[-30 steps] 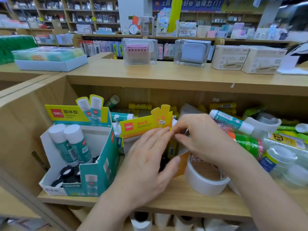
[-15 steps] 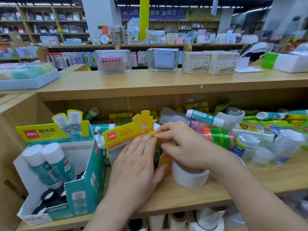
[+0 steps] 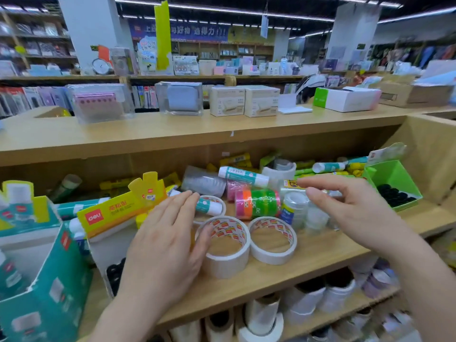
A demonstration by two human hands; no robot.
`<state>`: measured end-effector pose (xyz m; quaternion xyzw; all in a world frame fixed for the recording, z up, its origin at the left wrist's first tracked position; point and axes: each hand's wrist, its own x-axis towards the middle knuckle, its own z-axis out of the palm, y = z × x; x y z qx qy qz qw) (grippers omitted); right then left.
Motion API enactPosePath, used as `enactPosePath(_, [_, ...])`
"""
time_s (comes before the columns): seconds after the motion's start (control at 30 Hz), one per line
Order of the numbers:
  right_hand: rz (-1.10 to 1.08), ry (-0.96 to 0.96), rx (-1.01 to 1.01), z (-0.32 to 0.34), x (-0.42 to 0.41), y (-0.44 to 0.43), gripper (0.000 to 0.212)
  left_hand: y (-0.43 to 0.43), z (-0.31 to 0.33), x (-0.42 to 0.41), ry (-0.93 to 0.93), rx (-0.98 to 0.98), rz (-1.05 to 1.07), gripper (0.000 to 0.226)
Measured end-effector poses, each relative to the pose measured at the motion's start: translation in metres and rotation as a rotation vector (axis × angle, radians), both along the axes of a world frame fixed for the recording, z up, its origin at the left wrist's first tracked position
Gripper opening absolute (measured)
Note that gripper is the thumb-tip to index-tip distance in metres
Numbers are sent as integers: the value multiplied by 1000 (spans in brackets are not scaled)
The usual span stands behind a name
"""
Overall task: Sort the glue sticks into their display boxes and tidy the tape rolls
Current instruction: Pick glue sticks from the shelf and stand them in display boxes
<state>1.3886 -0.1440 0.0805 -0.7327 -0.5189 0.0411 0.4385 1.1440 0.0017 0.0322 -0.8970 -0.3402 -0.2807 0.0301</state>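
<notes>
Body in view: two hands and forearms only, entering from the bottom edge.

Left hand (image 3: pixel 160 245): bare, no glove, no ring, no watch or band at the wrist. Forearm bare as far as the frame shows; no sleeve edge visible.

Right hand (image 3: pixel 355 213): likewise bare, nothing worn on fingers or wrist. Forearm bare down to the lower right corner (any sleeve would lie out of frame).

Nails short and plain, no polish discernible; one nail on the right hand shows clearly, the rest are softened by blur.

No marks, tattoos or plasters discernible on either arm.
</notes>
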Motion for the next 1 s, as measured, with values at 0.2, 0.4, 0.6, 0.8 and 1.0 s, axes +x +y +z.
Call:
enactPosePath(0.2, [-57,20,32,-9,71,-25,28,-24,18,72,-171,60,-204,41])
enactPosePath(0.4, [49,34,-41,-31,149,-37,40,-38,45,181,-166,-25,-297,38])
enactPosePath(0.6, [130,-17,-114,-33,203,-28,37,-14,76,287,283,-128,-182,32])
enactPosePath(0.8, [161,-417,-430,-28,219,20,41,20,60,359,625,-96,-142,29])
enactPosePath(1.0, [195,-489,-597,-54,219,46,78,39,46,386,791,-116,-110,38])
